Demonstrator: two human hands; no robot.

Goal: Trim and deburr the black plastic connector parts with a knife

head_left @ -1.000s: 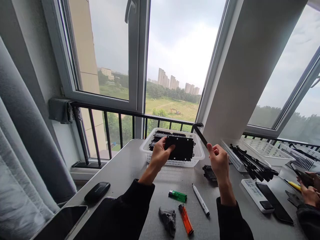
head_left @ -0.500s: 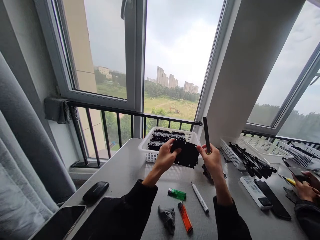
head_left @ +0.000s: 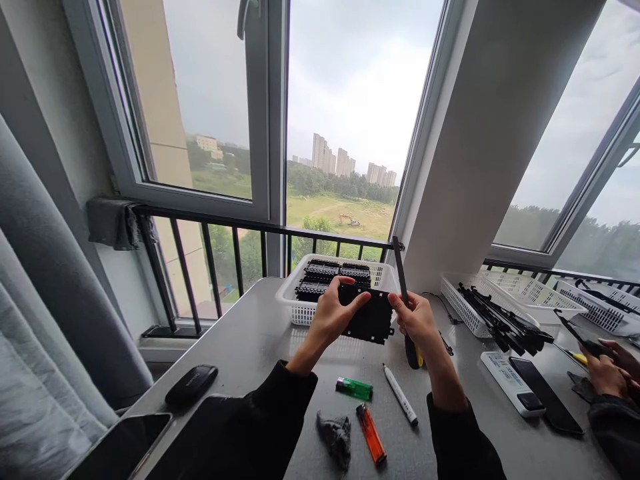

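A flat black plastic plate (head_left: 369, 319) with notched edges is held up in front of a white basket (head_left: 303, 312). My left hand (head_left: 331, 319) grips its left side, thumb across the front. At the plate's right edge is my right hand (head_left: 417, 320), its fingers closed around a long flat file (head_left: 401, 270); the blade points up and the black and yellow handle hangs below the hand. Several black plastic parts (head_left: 320, 270) lie in the basket. Below the hands on the table are a green lighter (head_left: 355, 388), a white marker (head_left: 401, 396) and an orange lighter (head_left: 371, 435).
A grey crumpled cloth (head_left: 335, 438) lies near the front. At left are a black mouse (head_left: 191, 385) and dark devices. To the right stand a basket of black strips (head_left: 500, 320), a white device (head_left: 511, 383), a phone (head_left: 547, 399) and another person's hands (head_left: 607, 373).
The file has tilted left and dropped, so its handle now shows below my right hand. The plate has turned slightly and shifted down. At right, the other person's hands have moved a little.
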